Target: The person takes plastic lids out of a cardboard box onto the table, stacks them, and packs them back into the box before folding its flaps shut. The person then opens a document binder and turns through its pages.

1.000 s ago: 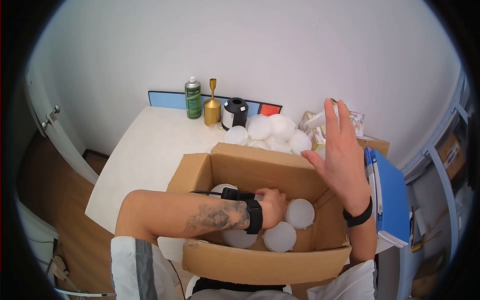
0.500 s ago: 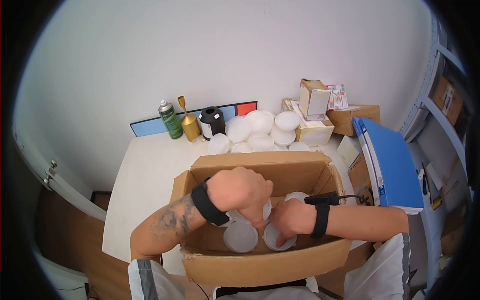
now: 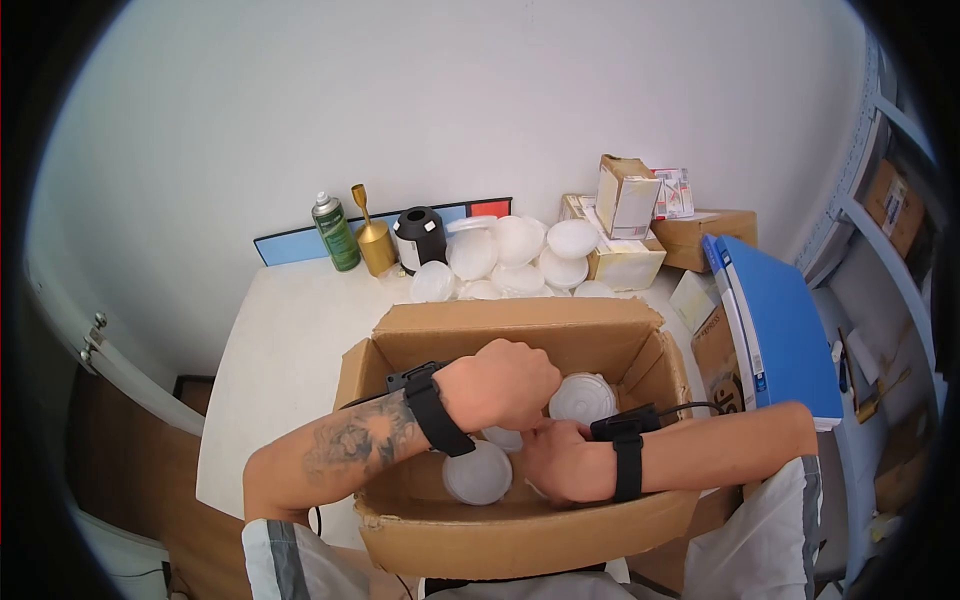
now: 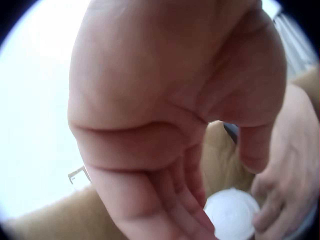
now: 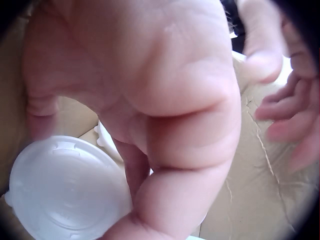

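An open cardboard box (image 3: 520, 545) holds several round, translucent white lidded containers (image 3: 477, 473). Above its middle is my left hand (image 3: 500, 385), palm down; in the left wrist view the thumb and loosely bent fingers of this left hand (image 4: 170, 120) have nothing visible between them. My right hand (image 3: 570, 460) is low inside the box, near its front wall. Seen from the right wrist, the right hand (image 5: 150, 100) has its thumb and fingers around the rim of a round container (image 5: 70, 187), though the fingertips are hidden. Another container (image 3: 583, 400) lies behind that hand.
White round containers (image 3: 520, 240) are heaped behind the box, beside a black-and-white object (image 3: 420, 240), a gold holder (image 3: 375, 245) and a green can (image 3: 337, 235). Small cartons (image 3: 628, 200) and blue binders (image 3: 780, 320) stand at the right.
Since a second ago, my right hand has come down from above the box's right side into it. My left hand has risen over the middle, and both have shifted slightly since the last frame.
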`<control>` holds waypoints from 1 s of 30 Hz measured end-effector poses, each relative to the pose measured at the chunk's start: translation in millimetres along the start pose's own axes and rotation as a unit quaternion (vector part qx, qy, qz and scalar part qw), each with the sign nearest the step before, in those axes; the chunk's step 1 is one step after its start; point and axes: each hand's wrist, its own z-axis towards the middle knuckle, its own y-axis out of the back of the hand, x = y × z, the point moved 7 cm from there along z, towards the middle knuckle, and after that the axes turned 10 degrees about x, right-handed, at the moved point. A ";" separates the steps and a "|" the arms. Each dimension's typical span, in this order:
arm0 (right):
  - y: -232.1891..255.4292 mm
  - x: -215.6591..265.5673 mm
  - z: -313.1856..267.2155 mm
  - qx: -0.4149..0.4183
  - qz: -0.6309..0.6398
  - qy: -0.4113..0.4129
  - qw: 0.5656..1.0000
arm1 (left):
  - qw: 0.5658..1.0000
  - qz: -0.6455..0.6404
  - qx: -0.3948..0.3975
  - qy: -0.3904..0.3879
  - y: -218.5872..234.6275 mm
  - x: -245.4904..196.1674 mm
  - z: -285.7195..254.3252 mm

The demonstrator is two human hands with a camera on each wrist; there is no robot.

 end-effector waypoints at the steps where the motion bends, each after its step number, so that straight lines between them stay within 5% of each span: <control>1: 10.1 -5.0 -7.9 -0.030 0.010 0.017 0.999 | 1.000 -0.008 -0.005 0.001 -14.3 6.5 11.0; 8: 69.3 -52.1 -60.0 0.136 0.208 0.194 0.949 | 0.998 -0.006 0.025 -0.057 -72.2 22.3 46.6; 12: 97.8 -87.4 -98.3 0.101 0.251 0.189 0.944 | 0.997 -0.056 0.013 -0.053 -84.5 20.7 45.2; 14: 130.2 -114.3 -124.8 -0.075 0.328 0.205 0.919 | 0.997 -0.009 0.016 -0.071 -88.7 14.2 45.4; 16: 145.5 -143.7 -149.9 -0.243 0.363 0.140 0.889 | 0.993 0.108 0.027 0.037 -118.6 13.3 82.1; 17: 144.1 -144.6 -145.5 -0.243 0.364 0.140 0.888 | 0.990 0.104 0.059 0.069 -111.3 9.3 79.7; 19: 153.8 -179.0 -167.7 -0.542 0.250 -0.144 0.789 | 0.987 0.118 0.083 0.077 -103.6 6.2 68.6; 20: 151.9 -175.4 -162.8 -0.542 0.250 -0.144 0.789 | 0.987 0.118 0.083 0.076 -106.8 6.0 71.9; 22: 140.8 -167.7 -150.5 -0.468 0.165 -0.284 0.820 | 0.983 0.137 0.071 0.095 -114.0 9.5 82.0; 25: 108.4 -128.9 -92.9 -0.250 0.197 -0.147 0.936 | 0.982 0.161 0.043 0.086 -121.7 8.4 84.4; 28: 55.8 -93.2 -46.0 -0.016 0.142 -0.109 0.984 | 0.972 0.205 0.114 0.020 -112.6 -8.8 80.3; 30: 27.6 -95.2 -27.7 0.011 0.118 -0.123 0.985 | 0.970 0.204 0.132 0.019 -111.5 -12.3 82.4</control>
